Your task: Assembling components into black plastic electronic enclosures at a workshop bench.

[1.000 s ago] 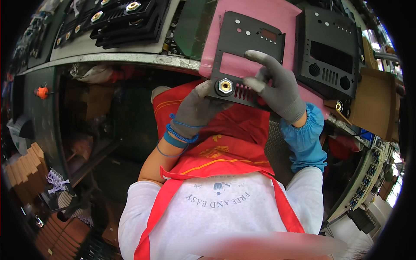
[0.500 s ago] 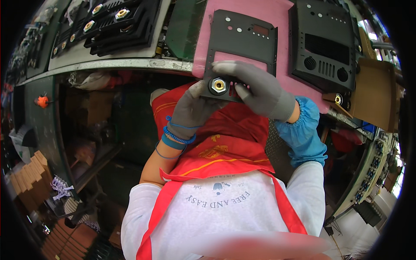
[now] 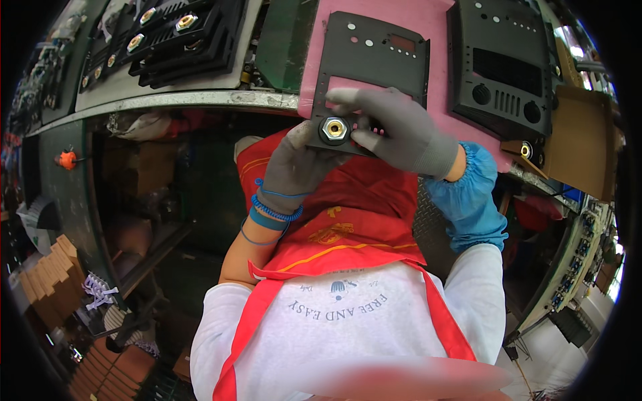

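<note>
Two matte grey fabric gloves cover the hands. The left hand (image 3: 294, 160) is clamped on the near left corner of one dark, flat panel (image 3: 374, 63), whose far part lies over a smooth pink sheet (image 3: 439, 90) on the table (image 3: 200, 99). That panel has one rectangular cutout and, near its corner, one shiny hexagonal nut (image 3: 335, 129) with a brass-coloured centre. The right hand (image 3: 404, 134) is curled beside the nut, forefinger and thumb apart; whether its fingers grip anything cannot be told.

To the right stands one boxier dark housing (image 3: 501, 40) with two round black fittings, a row of slots and one wide opening. One coiled blue plastic band (image 3: 276, 211) rings the left wrist; one puckered blue sleeve cover (image 3: 471, 200) wraps the right forearm. One red apron (image 3: 381, 190) hangs beneath.
</note>
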A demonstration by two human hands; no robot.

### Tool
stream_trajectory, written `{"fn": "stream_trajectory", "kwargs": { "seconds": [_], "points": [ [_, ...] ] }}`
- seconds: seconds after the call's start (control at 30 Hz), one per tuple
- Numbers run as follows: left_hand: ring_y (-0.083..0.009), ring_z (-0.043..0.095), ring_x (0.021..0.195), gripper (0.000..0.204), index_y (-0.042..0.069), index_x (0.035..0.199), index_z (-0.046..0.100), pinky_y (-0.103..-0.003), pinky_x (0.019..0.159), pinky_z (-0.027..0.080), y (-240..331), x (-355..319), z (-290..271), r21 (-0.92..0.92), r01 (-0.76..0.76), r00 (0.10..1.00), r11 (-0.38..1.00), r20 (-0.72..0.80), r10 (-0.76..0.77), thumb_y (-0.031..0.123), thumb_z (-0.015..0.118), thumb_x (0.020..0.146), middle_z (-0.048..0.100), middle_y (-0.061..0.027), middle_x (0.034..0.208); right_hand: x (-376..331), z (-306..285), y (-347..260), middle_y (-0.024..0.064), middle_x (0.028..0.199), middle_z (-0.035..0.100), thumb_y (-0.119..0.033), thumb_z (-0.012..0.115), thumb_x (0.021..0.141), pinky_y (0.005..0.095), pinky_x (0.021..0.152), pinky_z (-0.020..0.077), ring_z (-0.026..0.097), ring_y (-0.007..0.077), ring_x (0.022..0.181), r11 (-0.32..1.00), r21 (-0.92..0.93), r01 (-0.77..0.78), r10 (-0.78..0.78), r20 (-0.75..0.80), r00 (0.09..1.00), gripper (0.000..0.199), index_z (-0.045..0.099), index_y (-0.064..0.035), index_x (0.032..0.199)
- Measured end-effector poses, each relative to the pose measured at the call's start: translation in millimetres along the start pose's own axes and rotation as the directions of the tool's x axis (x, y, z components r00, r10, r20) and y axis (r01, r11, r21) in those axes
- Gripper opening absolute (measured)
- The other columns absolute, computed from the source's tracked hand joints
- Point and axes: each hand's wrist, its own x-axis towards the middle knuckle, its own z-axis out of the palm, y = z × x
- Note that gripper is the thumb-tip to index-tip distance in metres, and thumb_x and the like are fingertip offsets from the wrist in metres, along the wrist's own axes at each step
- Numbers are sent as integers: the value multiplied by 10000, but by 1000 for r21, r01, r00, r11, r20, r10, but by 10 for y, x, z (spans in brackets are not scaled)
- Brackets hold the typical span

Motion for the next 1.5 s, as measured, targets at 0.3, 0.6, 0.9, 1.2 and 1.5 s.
{"fn": "stream_trajectory", "kwargs": {
  "seconds": [0.3,0.6,0.9,1.2,1.5],
  "points": [
    [-275,609,1092,411,14,1220,556,-436,962,482,38,6,171,-43,-10,999,999,-47,8,331,405,1007,628,-139,1180,40,84,87,71,905,633,88,653,760,329,743,513,628,199,827,991,8,134,-133,-86,987,580,532,-66,1306],
    [-282,610,1106,415,15,1225,557,-449,978,471,80,-8,199,-18,-36,996,999,-86,34,332,401,1006,635,-147,1165,62,-51,-51,111,995,621,68,641,772,367,816,504,619,275,929,927,232,-295,286,73,956,538,531,-59,1283],
    [-337,583,1142,515,1,1296,506,-483,975,472,113,-44,76,-22,-22,1000,1000,-2,22,400,394,990,592,-185,1244,166,-133,-102,134,1145,589,2,679,775,380,882,491,591,303,1043,882,196,-428,370,273,888,509,542,-58,1262],
    [-281,602,1119,444,26,1235,550,-449,985,472,162,-58,185,11,6,998,1000,-70,-6,373,408,998,633,-144,1168,112,34,-21,123,1027,643,-55,716,749,370,823,496,612,296,959,995,77,60,-61,13,998,504,566,-36,1229],
    [-260,586,1131,412,28,1260,535,-444,993,464,86,-4,151,-47,-29,999,998,19,30,316,385,1007,616,-127,1203,145,73,-36,148,896,662,-161,699,844,364,659,513,652,294,783,972,-93,215,-230,-189,955,299,626,-34,1105]
  ]
}}
